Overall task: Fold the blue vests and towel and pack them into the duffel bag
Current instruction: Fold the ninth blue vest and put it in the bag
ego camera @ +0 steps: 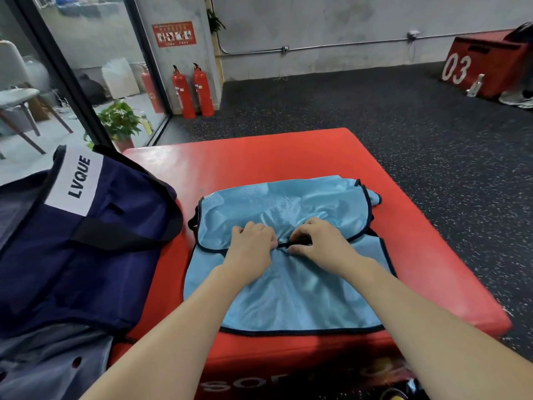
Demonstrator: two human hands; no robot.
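1. The blue vest [288, 255] lies flat on the red padded bench [259, 157], its bottom hem toward the person at 6 o'clock and its top part turned over toward the middle, so it seems to be partway through folding.
2. The left hand [252, 241] and right hand [317, 241] meet almost knuckle to knuckle at the vest's centre. The fingers of both are curled, pinching the dark-trimmed edge of the folded-over flap, probably to line that edge up and keep it from sliding on the slippery mesh.
3. More blue cloth shows under the flap at 1 o'clock, with a second trimmed edge peeking out. I cannot tell whether it is another vest or part of the same one.
4. The navy duffel bag [86, 241] sits at 9 o'clock, touching the bench's left side, with its black strap [121, 235] draped across the top. Its opening is not clearly visible, so I cannot tell whether it is ready for packing. No towel can be made out.
5. Nothing lies between vest and bag except the strap, which may need lifting aside.
6. Further off stand two fire extinguishers [191, 90] at 11 o'clock, a potted plant [119, 122] at 10 o'clock, and a red box marked 03 [476, 67] at 2 o'clock, all well apart from the work.
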